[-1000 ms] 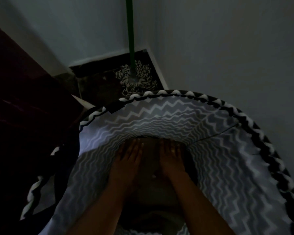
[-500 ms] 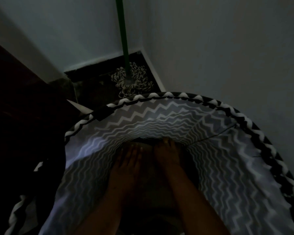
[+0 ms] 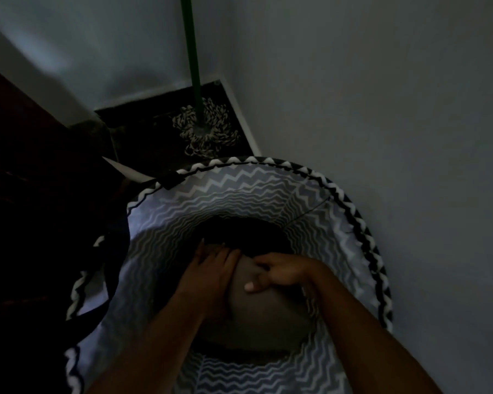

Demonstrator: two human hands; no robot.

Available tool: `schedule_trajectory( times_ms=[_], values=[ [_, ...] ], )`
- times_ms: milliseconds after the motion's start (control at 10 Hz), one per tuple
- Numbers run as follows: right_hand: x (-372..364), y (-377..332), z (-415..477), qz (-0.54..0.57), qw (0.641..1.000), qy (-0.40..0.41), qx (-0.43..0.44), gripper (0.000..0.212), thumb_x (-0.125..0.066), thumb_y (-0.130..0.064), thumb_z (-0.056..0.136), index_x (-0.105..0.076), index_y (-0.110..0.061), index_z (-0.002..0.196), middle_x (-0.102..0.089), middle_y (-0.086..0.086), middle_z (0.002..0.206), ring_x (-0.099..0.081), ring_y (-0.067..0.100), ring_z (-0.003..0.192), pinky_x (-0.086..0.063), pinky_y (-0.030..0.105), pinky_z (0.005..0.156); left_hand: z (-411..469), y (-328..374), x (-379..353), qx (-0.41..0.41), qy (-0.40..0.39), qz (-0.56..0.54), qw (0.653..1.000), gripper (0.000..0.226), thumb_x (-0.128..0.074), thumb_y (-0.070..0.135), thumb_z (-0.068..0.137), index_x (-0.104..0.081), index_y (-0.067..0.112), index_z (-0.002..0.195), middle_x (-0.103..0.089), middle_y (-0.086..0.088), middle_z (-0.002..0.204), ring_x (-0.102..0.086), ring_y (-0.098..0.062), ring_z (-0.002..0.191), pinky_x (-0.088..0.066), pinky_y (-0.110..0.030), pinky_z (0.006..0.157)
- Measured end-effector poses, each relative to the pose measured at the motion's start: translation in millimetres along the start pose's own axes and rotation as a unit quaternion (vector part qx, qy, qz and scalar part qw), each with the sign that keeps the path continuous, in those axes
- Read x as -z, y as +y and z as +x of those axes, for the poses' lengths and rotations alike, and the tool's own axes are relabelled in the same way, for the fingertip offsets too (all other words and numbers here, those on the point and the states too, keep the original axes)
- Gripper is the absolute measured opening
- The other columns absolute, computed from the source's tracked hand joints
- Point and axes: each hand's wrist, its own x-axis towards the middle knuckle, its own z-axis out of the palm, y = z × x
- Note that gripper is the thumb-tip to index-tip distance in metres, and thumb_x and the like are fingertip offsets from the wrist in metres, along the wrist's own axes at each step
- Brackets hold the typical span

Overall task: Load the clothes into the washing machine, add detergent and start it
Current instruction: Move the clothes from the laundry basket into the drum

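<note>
The step in hand is the 1st one, gathering the laundry. Both hands are down inside the chevron-lined hamper [image 3: 353, 214], on a dull brown bundle of clothes [image 3: 268, 317] lying at its bottom. The left hand [image 3: 211, 271] lies against the bundle's 9 o'clock side with fingers fairly straight and slightly spread, pressing rather than gripping, as far as the dim light lets me tell. The right hand [image 3: 285, 273] sits at the bundle's 12 o'clock edge, fingers curled and thumb closed over a fold of the cloth. At 12 o'clock beyond the hamper a green-handled mop [image 3: 204, 129] stands in the corner, and a pale wall [image 3: 382, 109] runs along 3 o'clock. The washing machine is not in view.

Next, I judge, the left hand needs a real hold too. Then both lift the bundle clear of the rim without trailing cloth, and carry it to the machine.
</note>
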Motion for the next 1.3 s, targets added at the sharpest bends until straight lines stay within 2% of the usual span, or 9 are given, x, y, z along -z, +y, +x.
schedule_trajectory(
  times_ms=[100,300,400,500,600,700,800,1000,1300],
  values=[
    [1.1,-9.3,-28.0,0.026,1.000,0.002,-0.006,0.052,-0.059,-0.040,0.088,-0.047,-0.016,0.133,-0.052,0.003,0.134,-0.052,0.016,0.116,-0.040,0.025,0.098,-3.1,1.3,51.5,0.003,-0.131,-0.063,0.989,0.071,-0.075,0.050,0.064,-0.042,0.016,0.117,-0.060,-0.006,0.117,-0.057,-0.027,0.110,-0.041,-0.034,0.096],
    [-17.6,-24.6,-73.6,-0.200,0.974,0.098,0.046,0.105,-0.070,-0.046,0.077,0.002,-0.021,0.150,-0.013,0.006,0.155,-0.021,0.029,0.139,-0.018,0.039,0.113,-33.7,5.5,68.7,0.296,-0.290,-0.173,0.894,0.040,-0.073,0.036,0.058,-0.073,0.015,0.093,-0.071,0.001,0.096,-0.065,-0.005,0.087,-0.043,-0.022,0.084],
    [-29.5,-31.2,-90.0,-0.259,0.958,0.099,0.074,0.128,-0.078,-0.052,0.064,0.013,-0.022,0.148,-0.004,0.004,0.157,-0.016,0.025,0.141,-0.013,0.041,0.116,-7.1,-9.2,76.9,0.158,-0.319,-0.241,0.903,0.065,-0.083,0.039,0.057,-0.060,0.025,0.116,-0.060,0.004,0.111,-0.056,-0.011,0.094,-0.050,-0.027,0.086],
    [-25.1,-41.6,-96.9,-0.217,0.972,0.085,0.026,0.097,-0.079,-0.042,0.069,-0.024,-0.015,0.144,-0.037,0.011,0.144,-0.042,0.029,0.126,-0.036,0.041,0.105,-16.8,-9.8,108.9,0.151,-0.402,-0.295,0.853,0.077,-0.086,0.041,0.055,-0.056,0.022,0.124,-0.058,0.004,0.112,-0.054,-0.014,0.099,-0.049,-0.029,0.089],
    [-11.8,-37.5,-97.7,-0.120,0.991,0.064,0.013,0.076,-0.083,-0.033,0.067,-0.046,-0.018,0.132,-0.051,0.003,0.130,-0.049,0.019,0.117,-0.041,0.033,0.101,-21.3,-6.8,103.5,0.173,-0.350,-0.367,0.844,0.092,-0.082,0.059,0.050,-0.048,0.027,0.130,-0.052,0.007,0.121,-0.050,-0.017,0.114,-0.043,-0.031,0.095],
    [-4.1,-29.0,-102.7,0.004,0.995,0.096,0.002,0.063,-0.086,-0.028,0.060,-0.057,-0.022,0.115,-0.059,-0.004,0.114,-0.055,0.013,0.106,-0.047,0.025,0.089,-24.4,-3.7,100.6,0.295,0.003,-0.475,0.829,0.069,-0.058,0.071,0.072,-0.059,0.020,0.118,-0.059,0.001,0.115,-0.053,-0.023,0.114,-0.038,-0.030,0.096],
    [-2.5,-25.3,-107.1,0.121,0.983,0.141,-0.006,0.053,-0.084,-0.025,0.063,-0.056,-0.027,0.108,-0.059,-0.013,0.100,-0.054,-0.001,0.088,-0.045,0.011,0.070,-36.8,20.2,96.3,0.447,0.256,-0.433,0.740,0.054,-0.047,0.046,0.094,-0.052,0.003,0.126,-0.055,-0.019,0.126,-0.049,-0.033,0.119,-0.034,-0.036,0.099],
    [-5.4,-25.8,-115.0,0.295,0.944,0.148,-0.007,0.062,-0.085,-0.031,0.057,-0.061,-0.021,0.113,-0.067,-0.005,0.106,-0.064,0.012,0.094,-0.052,0.028,0.084,-51.6,48.6,78.0,0.399,0.105,-0.865,0.285,0.073,-0.034,0.077,0.077,-0.051,0.020,0.120,-0.058,-0.007,0.119,-0.053,-0.022,0.110,-0.037,-0.044,0.102],
    [-33.1,-37.0,-110.9,0.385,0.915,0.114,0.041,0.081,-0.071,-0.070,0.052,-0.044,-0.038,0.122,-0.042,-0.002,0.136,-0.050,0.015,0.117,-0.045,0.031,0.097,-53.1,47.6,91.6,0.294,0.121,-0.929,0.191,0.057,-0.062,0.059,0.074,-0.055,0.024,0.117,-0.069,-0.004,0.090,-0.058,-0.021,0.089,-0.045,-0.040,0.076]
  ],
)
